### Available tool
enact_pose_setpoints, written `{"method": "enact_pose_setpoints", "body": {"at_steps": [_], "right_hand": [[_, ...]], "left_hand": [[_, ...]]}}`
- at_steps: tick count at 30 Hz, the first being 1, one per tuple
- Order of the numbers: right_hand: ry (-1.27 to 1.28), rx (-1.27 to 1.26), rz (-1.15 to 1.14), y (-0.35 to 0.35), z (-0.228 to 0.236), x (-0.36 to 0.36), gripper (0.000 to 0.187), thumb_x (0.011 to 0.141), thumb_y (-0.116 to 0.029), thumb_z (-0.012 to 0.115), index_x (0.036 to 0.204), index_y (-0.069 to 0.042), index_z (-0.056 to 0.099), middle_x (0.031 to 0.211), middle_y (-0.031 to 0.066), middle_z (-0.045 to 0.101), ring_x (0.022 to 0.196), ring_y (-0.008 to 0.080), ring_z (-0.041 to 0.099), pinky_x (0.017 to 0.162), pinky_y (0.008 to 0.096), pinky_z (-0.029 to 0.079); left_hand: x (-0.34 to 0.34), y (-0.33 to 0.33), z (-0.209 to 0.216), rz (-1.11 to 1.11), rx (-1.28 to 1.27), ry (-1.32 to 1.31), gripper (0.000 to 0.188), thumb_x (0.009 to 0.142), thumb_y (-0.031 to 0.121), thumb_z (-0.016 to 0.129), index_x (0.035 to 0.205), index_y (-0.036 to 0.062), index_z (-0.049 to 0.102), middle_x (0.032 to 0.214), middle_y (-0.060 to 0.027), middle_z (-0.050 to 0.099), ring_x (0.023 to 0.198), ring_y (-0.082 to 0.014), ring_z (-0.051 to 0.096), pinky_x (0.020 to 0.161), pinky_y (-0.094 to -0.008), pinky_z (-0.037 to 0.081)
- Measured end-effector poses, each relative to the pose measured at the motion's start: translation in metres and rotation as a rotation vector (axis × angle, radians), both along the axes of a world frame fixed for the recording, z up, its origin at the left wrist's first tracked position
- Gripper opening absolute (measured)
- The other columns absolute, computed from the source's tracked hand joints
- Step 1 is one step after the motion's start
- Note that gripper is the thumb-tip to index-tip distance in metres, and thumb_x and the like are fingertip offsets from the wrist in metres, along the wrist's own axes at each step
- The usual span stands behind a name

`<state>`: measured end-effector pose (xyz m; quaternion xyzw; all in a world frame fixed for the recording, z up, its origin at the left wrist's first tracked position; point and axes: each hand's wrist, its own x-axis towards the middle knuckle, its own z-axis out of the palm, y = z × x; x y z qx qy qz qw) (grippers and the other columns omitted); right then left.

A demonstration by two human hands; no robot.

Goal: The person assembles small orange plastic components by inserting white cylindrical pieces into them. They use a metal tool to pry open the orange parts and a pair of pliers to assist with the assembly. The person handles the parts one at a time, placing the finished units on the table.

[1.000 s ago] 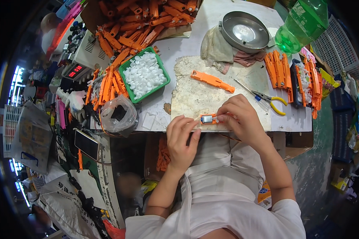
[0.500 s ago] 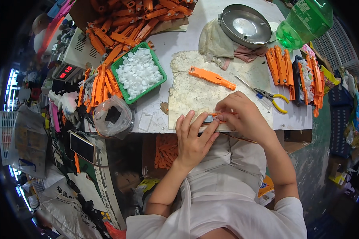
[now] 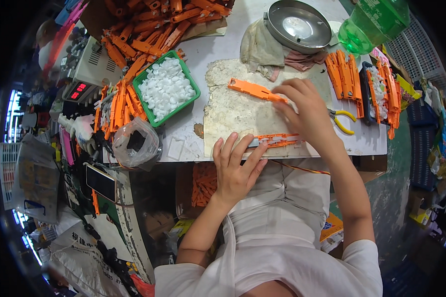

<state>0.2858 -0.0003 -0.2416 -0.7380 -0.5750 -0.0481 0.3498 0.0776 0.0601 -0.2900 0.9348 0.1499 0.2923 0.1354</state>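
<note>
My left hand holds down the left end of an open orange plastic housing half at the table's near edge. A small grey part sits at that end, and light pieces lie along its inside. My right hand is over the worn board, fingers curved and apart, at the right end of a second orange housing piece. Whether the fingertips touch that piece cannot be made out. Yellow-handled pliers lie right of this hand, partly hidden by it.
A green basket of white plastic caps stands left of the board. Orange parts are heaped at the back left. A metal dish rests on a rag, near a green bottle. More orange pieces stand at right.
My right hand has left the near housing half and moved up and away to the second orange piece. My left hand stays on the near half. The view has shifted slightly.
</note>
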Motion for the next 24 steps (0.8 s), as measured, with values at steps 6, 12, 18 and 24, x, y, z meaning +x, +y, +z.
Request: {"method": "enact_pose_setpoints", "body": {"at_steps": [6,12,18,24], "right_hand": [[-0.067,-0.082,0.085,0.033,-0.013,0.003,0.032,0.074,-0.016,0.069,0.102,-0.004,0.061,0.095,0.0093,0.058,0.095,0.0276,0.053,0.084,0.0368,0.044],[0.333,-0.176,0.226,-0.011,0.029,-0.006,0.033,0.075,-0.014,0.069,0.105,-0.003,0.062,0.093,0.0083,0.058,0.091,0.0265,0.052,0.081,0.0371,0.044],[0.177,-0.244,0.253,-0.052,0.026,-0.020,0.032,0.074,-0.013,0.069,0.105,-0.006,0.063,0.098,0.0075,0.059,0.097,0.0254,0.052,0.083,0.0366,0.043],[0.126,-0.224,0.274,-0.042,0.017,-0.025,0.029,0.074,-0.014,0.069,0.102,-0.007,0.064,0.098,0.0064,0.059,0.097,0.0247,0.052,0.087,0.0365,0.041]], "left_hand": [[-0.007,0.003,0.010,0.031,-0.141,-0.111,0.045,0.082,0.023,0.068,0.122,0.0067,0.055,0.125,-0.0133,0.050,0.125,-0.0366,0.036,0.103,-0.0474,0.028],[-0.031,0.022,0.025,0.178,-0.130,-0.130,0.047,0.083,0.023,0.066,0.124,0.0033,0.052,0.123,-0.0145,0.051,0.124,-0.0375,0.038,0.103,-0.0471,0.029],[-0.025,0.034,0.031,0.072,-0.207,-0.078,0.047,0.078,0.024,0.071,0.118,0.0016,0.057,0.116,-0.0115,0.056,0.122,-0.0353,0.040,0.101,-0.0451,0.031],[-0.001,0.034,0.042,-0.042,-0.150,0.008,0.043,0.075,0.023,0.073,0.113,0.0061,0.062,0.109,-0.0076,0.057,0.114,-0.0308,0.045,0.101,-0.0473,0.029]]}}
